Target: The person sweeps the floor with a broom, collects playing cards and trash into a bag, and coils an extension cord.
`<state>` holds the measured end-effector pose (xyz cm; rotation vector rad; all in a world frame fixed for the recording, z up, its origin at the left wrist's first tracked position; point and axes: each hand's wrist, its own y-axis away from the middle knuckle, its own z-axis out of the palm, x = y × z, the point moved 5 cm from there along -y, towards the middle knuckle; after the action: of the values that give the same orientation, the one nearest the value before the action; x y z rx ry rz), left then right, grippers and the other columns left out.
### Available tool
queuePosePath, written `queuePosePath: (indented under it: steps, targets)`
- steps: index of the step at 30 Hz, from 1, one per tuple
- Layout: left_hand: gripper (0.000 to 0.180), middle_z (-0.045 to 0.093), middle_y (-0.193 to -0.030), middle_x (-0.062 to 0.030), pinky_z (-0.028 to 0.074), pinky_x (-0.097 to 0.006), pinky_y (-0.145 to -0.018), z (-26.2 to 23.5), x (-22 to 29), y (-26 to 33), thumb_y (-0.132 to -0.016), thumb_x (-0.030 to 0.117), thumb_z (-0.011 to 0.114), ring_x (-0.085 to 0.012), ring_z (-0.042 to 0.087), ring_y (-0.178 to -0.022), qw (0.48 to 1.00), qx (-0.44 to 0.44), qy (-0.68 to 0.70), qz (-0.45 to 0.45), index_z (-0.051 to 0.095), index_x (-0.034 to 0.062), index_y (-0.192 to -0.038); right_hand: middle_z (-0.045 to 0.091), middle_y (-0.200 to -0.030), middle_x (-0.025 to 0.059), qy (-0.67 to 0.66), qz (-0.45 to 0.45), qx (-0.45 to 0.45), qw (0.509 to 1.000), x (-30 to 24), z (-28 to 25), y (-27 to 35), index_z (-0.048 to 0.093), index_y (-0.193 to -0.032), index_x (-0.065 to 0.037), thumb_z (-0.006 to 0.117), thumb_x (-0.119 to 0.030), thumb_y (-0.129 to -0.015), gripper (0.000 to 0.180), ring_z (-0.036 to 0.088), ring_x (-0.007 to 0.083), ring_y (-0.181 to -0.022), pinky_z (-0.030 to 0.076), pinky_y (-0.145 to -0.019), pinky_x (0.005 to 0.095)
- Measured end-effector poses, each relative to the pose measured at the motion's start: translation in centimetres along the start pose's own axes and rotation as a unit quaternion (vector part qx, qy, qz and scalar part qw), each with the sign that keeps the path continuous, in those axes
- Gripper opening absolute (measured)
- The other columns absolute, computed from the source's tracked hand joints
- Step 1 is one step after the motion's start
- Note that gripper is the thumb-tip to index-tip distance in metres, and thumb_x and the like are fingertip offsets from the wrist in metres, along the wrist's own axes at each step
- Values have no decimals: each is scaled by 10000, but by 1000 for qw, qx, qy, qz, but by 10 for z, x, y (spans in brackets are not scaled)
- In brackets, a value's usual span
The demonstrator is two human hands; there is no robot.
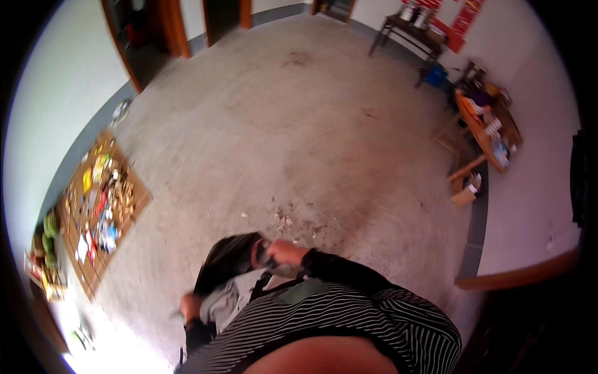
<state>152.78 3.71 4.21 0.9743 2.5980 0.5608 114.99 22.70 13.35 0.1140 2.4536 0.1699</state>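
Observation:
In front of my body, low in the picture, hangs a dark, soft, bag-like item with a greyish cloth part below it. My right hand is closed at its upper right edge, beside a reddish band. Closed fingers of my left hand grip its lower left edge by the grey cloth. Motion blur hides the exact kind of this item and what may be inside it. Just beyond my right hand, crumbs of debris lie scattered on the concrete floor.
On the left, a cardboard sheet bears many small items, with green melons beside it. A wooden bench loaded with goods stands by the right wall, above a cardboard box. Farther back are a dark table and a blue bucket.

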Motion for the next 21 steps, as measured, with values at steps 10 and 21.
queuePosePath:
  steps: [10, 21]
  targets:
    - [307, 606, -720, -177, 459, -454, -545, -40, -20, 92, -767, 324, 556, -355, 590, -658, 962, 112, 126, -214, 598, 22, -739, 556, -656, 189, -75, 75, 27, 994, 23, -6, 6, 561, -688, -19, 496, -188, -731, 186, 537, 376, -628, 409, -573, 469]
    - [291, 591, -715, -205, 430, -485, -542, -219, 123, -80, -788, 275, 583, -384, 563, -653, 937, 288, 183, -70, 574, -13, -746, 574, -674, 221, -39, 348, 125, 928, 205, -32, 250, 610, -661, -4, 500, -227, -681, 250, 559, 400, -652, 431, -604, 494]
